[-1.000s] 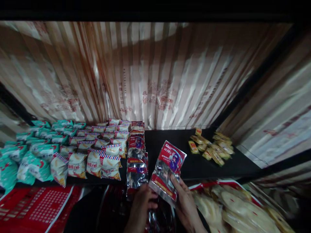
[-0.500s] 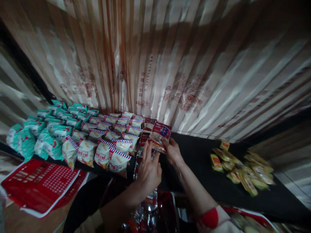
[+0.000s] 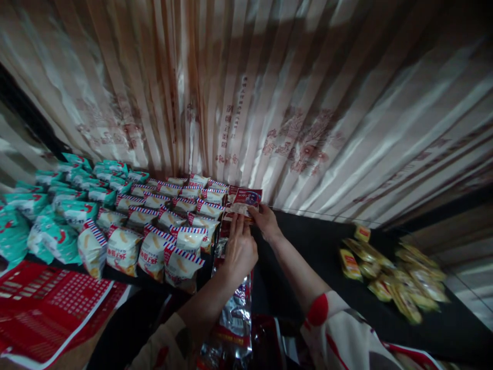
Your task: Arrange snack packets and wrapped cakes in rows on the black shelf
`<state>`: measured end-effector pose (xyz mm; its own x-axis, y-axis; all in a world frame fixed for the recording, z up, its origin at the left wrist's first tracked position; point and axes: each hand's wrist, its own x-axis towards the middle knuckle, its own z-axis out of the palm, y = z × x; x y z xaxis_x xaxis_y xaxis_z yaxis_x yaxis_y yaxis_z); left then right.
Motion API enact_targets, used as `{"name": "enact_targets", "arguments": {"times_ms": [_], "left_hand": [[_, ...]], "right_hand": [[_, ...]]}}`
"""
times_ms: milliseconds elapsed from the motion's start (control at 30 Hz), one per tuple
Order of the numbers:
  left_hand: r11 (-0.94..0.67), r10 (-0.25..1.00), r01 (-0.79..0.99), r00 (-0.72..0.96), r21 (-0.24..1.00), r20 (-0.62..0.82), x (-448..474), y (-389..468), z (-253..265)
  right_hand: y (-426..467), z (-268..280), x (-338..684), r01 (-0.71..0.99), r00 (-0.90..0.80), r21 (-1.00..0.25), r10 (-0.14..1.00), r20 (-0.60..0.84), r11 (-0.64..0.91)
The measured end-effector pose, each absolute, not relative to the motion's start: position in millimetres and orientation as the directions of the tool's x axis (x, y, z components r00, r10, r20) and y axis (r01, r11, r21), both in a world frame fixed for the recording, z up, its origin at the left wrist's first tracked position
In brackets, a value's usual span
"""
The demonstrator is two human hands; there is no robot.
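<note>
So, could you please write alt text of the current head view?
A person's right hand grips a red packet near the back of a black shelf, the left hand at its lower edge. White bags and teal bags stand in rows to the left; yellow packets lie to the right; a pleated curtain hangs behind.

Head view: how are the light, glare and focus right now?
Head view: dim overall, with shadow across the upper curtain and bright sheen streaks below; head view, low centre: glare on the foil packet; head view, right: yellow packets look smeared; head view, middle: fine print on the red packet in the right hand is too soft to read.
</note>
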<state>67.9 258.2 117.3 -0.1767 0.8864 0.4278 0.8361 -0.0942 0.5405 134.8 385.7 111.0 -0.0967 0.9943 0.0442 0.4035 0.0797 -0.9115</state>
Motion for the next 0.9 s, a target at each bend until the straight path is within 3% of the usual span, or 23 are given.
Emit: {"name": "enact_targets", "arguments": {"times_ms": [300,467,633,800,900], "left_hand": [[-0.059,0.874,0.835,-0.221,0.547,0.433,65.1,274.2,112.3],[-0.052,0.878,0.841,-0.219,0.539,0.425,68.9,280.2,108.8],[-0.038,0.893,0.845,-0.211,0.533,0.398,72.2,285.5,106.9],[-0.034,0.901,0.832,-0.214,0.554,0.377,72.7,289.4,104.3],[-0.018,0.903,0.823,-0.231,0.568,0.362,73.2,289.3,103.6]], "right_hand": [[404.5,110.4,131.7,0.543,-0.068,-0.836,0.997,0.048,0.078],[407.7,122.5,133.5,0.737,-0.106,-0.667,0.993,0.050,0.112],[417.4,131.6,134.0,0.813,-0.141,-0.567,0.990,0.029,0.132],[429.1,136.3,121.7,0.866,-0.241,-0.393,0.947,0.213,0.309],[435.1,139.5,107.2,0.842,-0.401,-0.319,0.900,0.169,0.435]]}}
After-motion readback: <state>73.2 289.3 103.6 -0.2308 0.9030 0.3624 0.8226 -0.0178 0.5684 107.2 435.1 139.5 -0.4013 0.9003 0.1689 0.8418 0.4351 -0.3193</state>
